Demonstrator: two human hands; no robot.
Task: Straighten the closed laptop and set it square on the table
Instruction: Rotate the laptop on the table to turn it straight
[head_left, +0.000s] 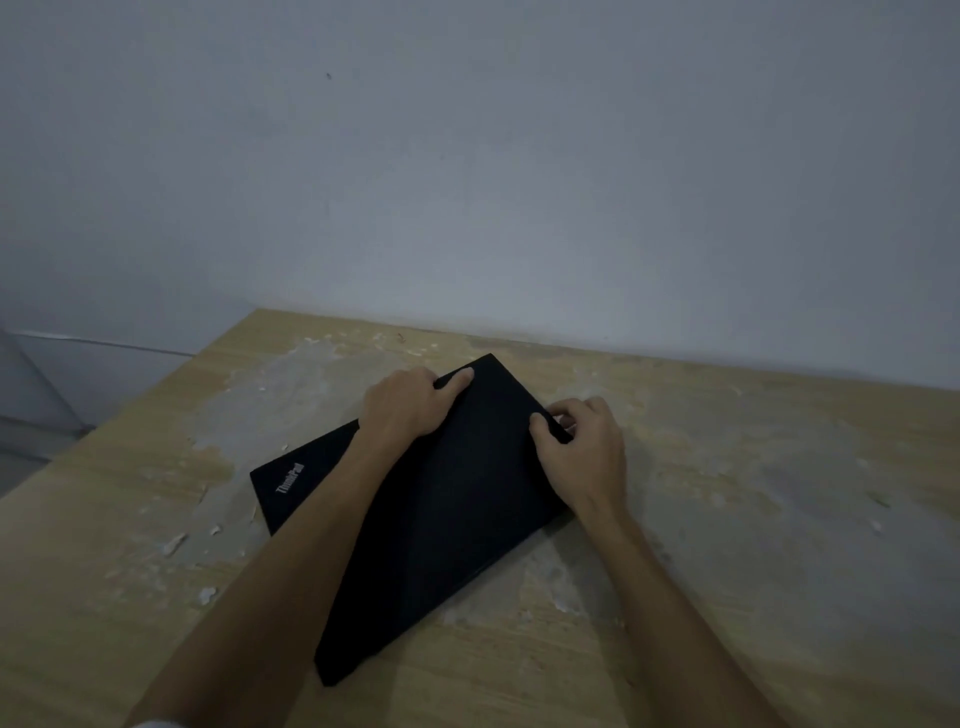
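Note:
A closed black laptop (447, 519) lies flat on the wooden table (753, 519), turned at an angle so one corner points toward the far wall. A small logo shows near its left corner. My left hand (408, 402) grips the laptop's far left edge, thumb on the lid and fingers curled over the edge. My right hand (582, 447) holds the laptop's right edge near the far corner, thumb on top and fingers under or beside the edge. My left forearm crosses over the lid and hides part of it.
The tabletop is worn, with grey patches and peeling flakes (174, 543) on the left. A plain grey wall (519, 182) runs along the table's far edge, close behind the laptop's far corner. The table's left edge (130, 410) drops off to the floor.

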